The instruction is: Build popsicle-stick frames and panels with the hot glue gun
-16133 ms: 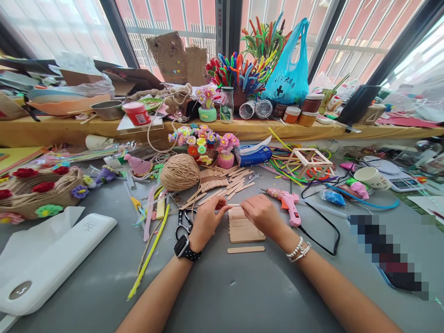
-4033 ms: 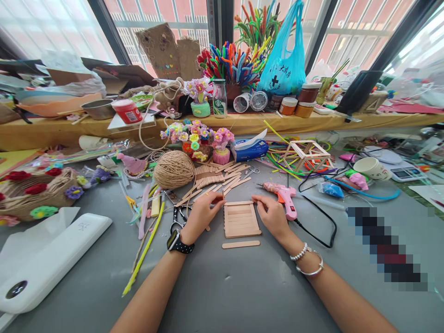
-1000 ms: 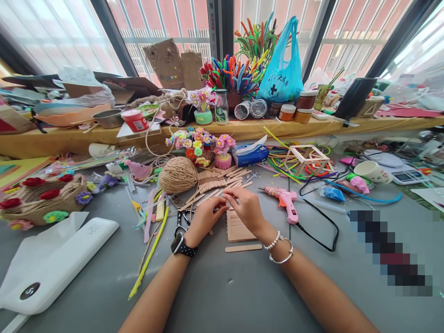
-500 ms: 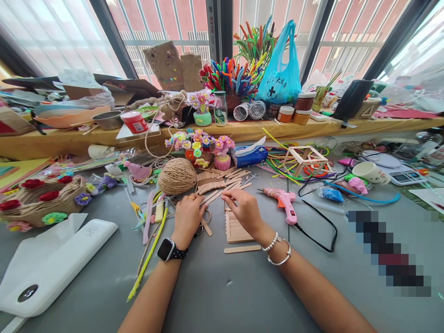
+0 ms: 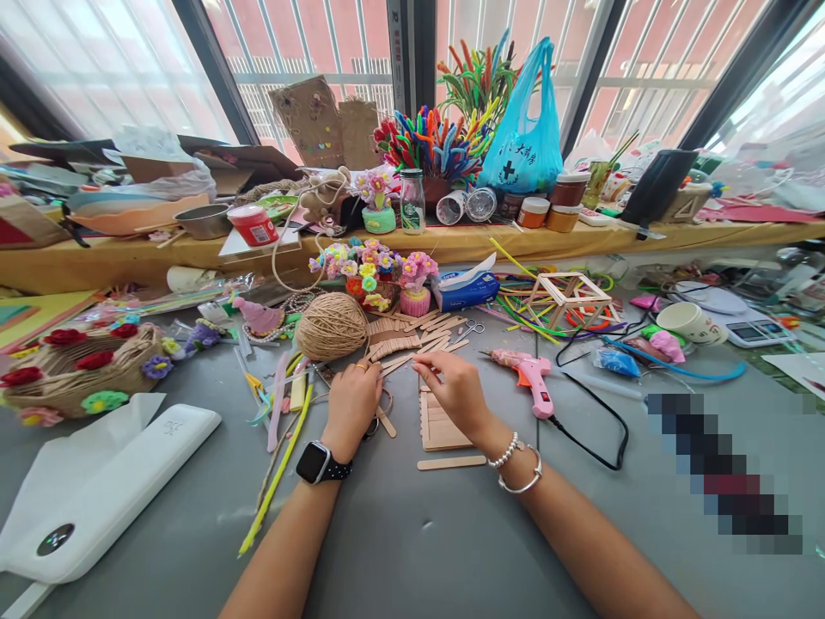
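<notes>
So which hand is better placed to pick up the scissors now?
Probably the left. The left hand lies palm down right over the scissors, while the right hand pinches a stick above the stick panel.

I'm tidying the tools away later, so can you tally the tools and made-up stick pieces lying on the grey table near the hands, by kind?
Pink glue gun: 1
Ball of twine: 1
Flat stick panel, under the right hand: 1
Open stick cube frame: 1
Small scissors: 1
Single loose stick in front of the panel: 1
Total: 6
The left hand covers what lies beneath it.
</notes>
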Tool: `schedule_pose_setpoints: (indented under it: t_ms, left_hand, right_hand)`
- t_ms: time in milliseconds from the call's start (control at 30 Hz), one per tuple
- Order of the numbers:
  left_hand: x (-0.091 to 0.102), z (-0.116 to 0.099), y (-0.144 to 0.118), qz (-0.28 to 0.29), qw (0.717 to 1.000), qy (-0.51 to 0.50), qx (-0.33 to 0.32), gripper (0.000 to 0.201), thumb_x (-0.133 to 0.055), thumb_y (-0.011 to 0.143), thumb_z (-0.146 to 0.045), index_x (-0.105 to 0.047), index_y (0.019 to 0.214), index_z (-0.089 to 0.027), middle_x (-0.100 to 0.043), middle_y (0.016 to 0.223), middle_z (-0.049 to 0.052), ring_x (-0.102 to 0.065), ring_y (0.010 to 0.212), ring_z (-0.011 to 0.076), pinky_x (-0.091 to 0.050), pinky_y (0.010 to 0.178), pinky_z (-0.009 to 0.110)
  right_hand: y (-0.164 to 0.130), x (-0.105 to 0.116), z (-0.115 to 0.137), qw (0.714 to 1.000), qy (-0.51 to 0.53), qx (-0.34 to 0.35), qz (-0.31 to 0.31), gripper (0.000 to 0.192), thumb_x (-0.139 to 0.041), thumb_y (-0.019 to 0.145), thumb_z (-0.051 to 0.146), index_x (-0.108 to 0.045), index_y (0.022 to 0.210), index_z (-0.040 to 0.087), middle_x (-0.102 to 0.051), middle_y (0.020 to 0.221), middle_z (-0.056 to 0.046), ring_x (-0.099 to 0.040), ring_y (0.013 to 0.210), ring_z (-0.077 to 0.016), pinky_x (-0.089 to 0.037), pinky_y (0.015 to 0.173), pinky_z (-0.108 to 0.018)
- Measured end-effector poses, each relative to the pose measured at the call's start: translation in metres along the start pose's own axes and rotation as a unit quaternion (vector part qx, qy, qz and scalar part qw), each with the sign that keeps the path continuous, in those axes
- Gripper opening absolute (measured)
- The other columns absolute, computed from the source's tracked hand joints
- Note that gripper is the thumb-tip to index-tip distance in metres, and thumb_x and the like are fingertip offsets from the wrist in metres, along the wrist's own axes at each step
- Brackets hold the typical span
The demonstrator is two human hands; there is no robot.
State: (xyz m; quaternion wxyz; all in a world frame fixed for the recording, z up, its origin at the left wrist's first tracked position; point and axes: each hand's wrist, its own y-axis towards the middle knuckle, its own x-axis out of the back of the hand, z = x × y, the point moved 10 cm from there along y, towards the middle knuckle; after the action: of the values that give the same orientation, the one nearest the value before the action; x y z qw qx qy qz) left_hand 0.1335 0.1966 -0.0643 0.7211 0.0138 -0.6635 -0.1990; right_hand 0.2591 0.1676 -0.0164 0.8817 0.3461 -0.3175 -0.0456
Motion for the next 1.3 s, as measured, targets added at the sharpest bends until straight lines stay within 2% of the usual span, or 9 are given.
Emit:
schedule_pose_setpoints:
  t_ms: [167, 500, 667, 833, 933, 1033, 1167, 1300]
  left_hand:
    - [0.000, -0.001, 0.000, 0.005, 1.000, 0.006, -0.004, 0.021, -0.038, 0.082, -0.014, -0.058, 0.087, -0.015, -0.058, 0.081, 0.008, -0.055, 0.075, 0.0221, -0.037, 0.062, 0.030]
    - [0.005, -0.002, -0.001, -0.007, 1.000, -0.002, 0.004, 0.021, -0.037, 0.082, -0.017, -0.058, 0.082, -0.014, -0.059, 0.080, 0.010, -0.054, 0.078, 0.0249, -0.036, 0.063, 0.033]
    - [0.010, 0.002, -0.002, -0.029, 0.998, -0.046, 0.017, 0.023, -0.036, 0.083, -0.020, -0.058, 0.081, -0.015, -0.059, 0.078, 0.010, -0.055, 0.077, 0.0237, -0.035, 0.066, 0.033]
    - [0.016, 0.007, -0.004, -0.061, 0.988, -0.135, 0.037, 0.024, -0.036, 0.084, -0.024, -0.059, 0.086, -0.016, -0.061, 0.077, 0.009, -0.056, 0.075, 0.0227, -0.037, 0.069, 0.033]
    - [0.019, 0.015, -0.005, -0.086, 0.971, -0.214, 0.059, 0.023, -0.037, 0.083, -0.025, -0.058, 0.090, -0.015, -0.062, 0.082, 0.008, -0.057, 0.076, 0.0208, -0.039, 0.070, 0.031]
    - [0.021, 0.025, -0.005, -0.110, 0.943, -0.303, 0.088, 0.025, -0.038, 0.083, -0.029, -0.057, 0.088, -0.014, -0.062, 0.085, 0.008, -0.058, 0.076, 0.0184, -0.043, 0.070, 0.028]
    - [0.017, 0.035, -0.006, -0.109, 0.895, -0.415, 0.121, 0.031, -0.040, 0.081, -0.039, -0.058, 0.083, -0.014, -0.064, 0.074, 0.005, -0.060, 0.068, 0.0160, -0.047, 0.061, 0.024]
    - [0.016, 0.042, -0.009, -0.115, 0.853, -0.485, 0.153, 0.032, -0.046, 0.077, -0.044, -0.059, 0.080, -0.014, -0.064, 0.070, 0.003, -0.061, 0.066, 0.0155, -0.047, 0.059, 0.023]
  right_hand:
    - [0.000, -0.001, -0.002, 1.000, 0.002, -0.007, -0.001, 0.016, -0.049, 0.082, 0.025, -0.063, 0.087, 0.018, -0.067, 0.082, -0.004, -0.060, 0.074, -0.0159, -0.045, 0.068, -0.026]
    - [0.000, -0.002, -0.002, 1.000, 0.004, -0.012, 0.006, 0.017, -0.048, 0.082, 0.025, -0.063, 0.088, 0.018, -0.067, 0.083, -0.004, -0.060, 0.075, -0.0157, -0.045, 0.068, -0.025]
    - [0.000, -0.001, -0.002, 1.000, 0.003, -0.012, 0.007, 0.016, -0.049, 0.082, 0.024, -0.063, 0.087, 0.017, -0.067, 0.083, -0.005, -0.060, 0.075, -0.0161, -0.045, 0.069, -0.025]
    - [0.000, -0.003, -0.003, 1.000, 0.003, -0.015, 0.014, 0.017, -0.048, 0.083, 0.025, -0.062, 0.088, 0.019, -0.067, 0.085, -0.004, -0.060, 0.077, -0.0163, -0.045, 0.070, -0.026]
    - [-0.001, -0.004, -0.003, 1.000, 0.000, -0.016, 0.016, 0.017, -0.048, 0.083, 0.026, -0.062, 0.088, 0.018, -0.067, 0.083, -0.004, -0.060, 0.075, -0.0165, -0.045, 0.069, -0.026]
    - [-0.002, -0.003, -0.003, 1.000, 0.001, -0.013, 0.013, 0.017, -0.049, 0.082, 0.025, -0.062, 0.087, 0.017, -0.067, 0.083, -0.005, -0.060, 0.075, -0.0165, -0.045, 0.068, -0.026]
    - [-0.002, -0.004, -0.002, 1.000, 0.006, -0.011, 0.014, 0.016, -0.048, 0.083, 0.025, -0.062, 0.088, 0.018, -0.067, 0.084, -0.004, -0.060, 0.075, -0.0158, -0.045, 0.069, -0.026]
    - [-0.001, -0.004, -0.003, 1.000, 0.005, -0.013, 0.014, 0.016, -0.048, 0.083, 0.026, -0.062, 0.087, 0.019, -0.067, 0.084, -0.004, -0.060, 0.074, -0.0159, -0.045, 0.068, -0.026]
